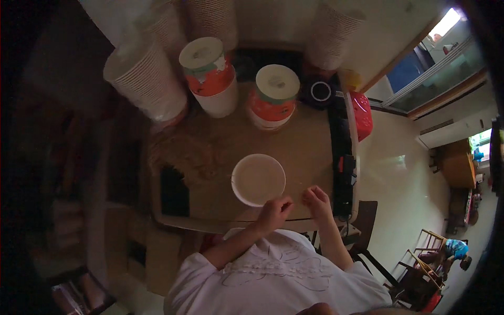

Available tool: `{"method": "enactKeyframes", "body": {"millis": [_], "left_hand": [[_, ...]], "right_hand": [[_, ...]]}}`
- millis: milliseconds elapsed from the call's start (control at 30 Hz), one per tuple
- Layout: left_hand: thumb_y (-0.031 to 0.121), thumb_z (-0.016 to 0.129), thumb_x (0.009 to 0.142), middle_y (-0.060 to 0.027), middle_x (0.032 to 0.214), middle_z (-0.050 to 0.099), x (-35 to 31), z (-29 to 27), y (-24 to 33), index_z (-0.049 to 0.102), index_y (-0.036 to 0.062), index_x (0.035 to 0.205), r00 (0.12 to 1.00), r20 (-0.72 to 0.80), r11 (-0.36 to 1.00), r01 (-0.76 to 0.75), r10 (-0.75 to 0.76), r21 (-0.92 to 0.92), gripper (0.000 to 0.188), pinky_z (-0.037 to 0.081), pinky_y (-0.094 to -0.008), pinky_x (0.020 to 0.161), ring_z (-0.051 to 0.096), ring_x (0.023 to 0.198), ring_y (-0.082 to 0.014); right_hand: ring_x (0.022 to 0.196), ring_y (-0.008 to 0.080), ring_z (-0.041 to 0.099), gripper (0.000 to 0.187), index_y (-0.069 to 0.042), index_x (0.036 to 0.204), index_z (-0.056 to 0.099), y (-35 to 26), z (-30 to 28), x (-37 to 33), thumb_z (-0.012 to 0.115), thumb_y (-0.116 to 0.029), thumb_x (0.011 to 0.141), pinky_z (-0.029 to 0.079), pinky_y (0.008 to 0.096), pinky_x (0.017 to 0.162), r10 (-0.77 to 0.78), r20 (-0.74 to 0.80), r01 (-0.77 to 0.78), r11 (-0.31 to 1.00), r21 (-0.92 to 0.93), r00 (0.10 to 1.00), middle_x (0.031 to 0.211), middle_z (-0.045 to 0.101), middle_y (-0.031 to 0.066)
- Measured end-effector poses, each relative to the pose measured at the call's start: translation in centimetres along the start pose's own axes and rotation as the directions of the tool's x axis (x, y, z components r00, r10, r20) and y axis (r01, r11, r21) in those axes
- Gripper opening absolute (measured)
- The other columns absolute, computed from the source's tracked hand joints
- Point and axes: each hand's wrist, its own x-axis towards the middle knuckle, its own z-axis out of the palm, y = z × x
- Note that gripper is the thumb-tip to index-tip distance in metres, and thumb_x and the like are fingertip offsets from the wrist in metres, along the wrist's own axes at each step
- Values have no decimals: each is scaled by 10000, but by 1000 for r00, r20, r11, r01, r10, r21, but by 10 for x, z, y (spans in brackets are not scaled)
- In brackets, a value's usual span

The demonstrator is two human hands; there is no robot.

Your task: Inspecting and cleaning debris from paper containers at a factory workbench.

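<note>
A round white paper tub [235,192] stands on the brown tabletop [310,142] in front of me, its mouth facing up. Just off its near right rim is my left hand [274,213], closed with thumb and fingertips pinched together. My right hand [317,202] is a little further right, over the table's near edge, and its fingers are also closed in a pinch. Whatever either hand may hold is too small to make out. A short gap separates the two hands. One small dark mark shows on the tub's left rim.
Tall stacks of white tubs stand at the back left [144,79], back [212,21] and back right [333,39]. Two orange-and-green printed tubs [205,65] [275,94] stand nearer. A tangled pale heap [186,157] lies left. A red basket [361,114] adjoins the right edge; another person [455,251] is far right.
</note>
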Motion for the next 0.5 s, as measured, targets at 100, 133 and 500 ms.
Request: {"method": "enactKeyframes", "body": {"millis": [100, 133, 500], "left_hand": [[120, 573, 751, -124, 642, 535, 1, 0, 2, 529, 15, 758, 999, 52, 1000, -2, 0, 31, 114, 408, -323, 518, 526, 561, -243], [120, 573, 751, -124, 642, 535, 1, 0, 2, 529, 15, 758, 998, 56, 1000, -3, 1, 30, 114, 408, -323, 518, 526, 561, -243], [106, 612, 703, -129, 781, 575, 33, -18, -30, 548, 28, 861, 977, -186, 954, -42, 101, 298, 187, 450, -382, 634, 562, 725, -282]], "right_hand": [[686, 106, 524, 107, -59, 896, 510, 1, 14, -6, 539, -135, 827, 444, 246, 630, 71, 8, -70, 941, 332, 997, 754, 537, 25], [686, 106, 524, 107, -59, 896, 510, 6, 9, -5, 539, -135, 827, 444, 246, 630, 70, 5, -68, 940, 333, 998, 754, 537, 25], [607, 91, 507, 87, -37, 875, 495, 43, -10, 37, 534, -47, 798, 408, 227, 516, 20, 167, 62, 880, -471, 986, 661, 518, 15]]}}
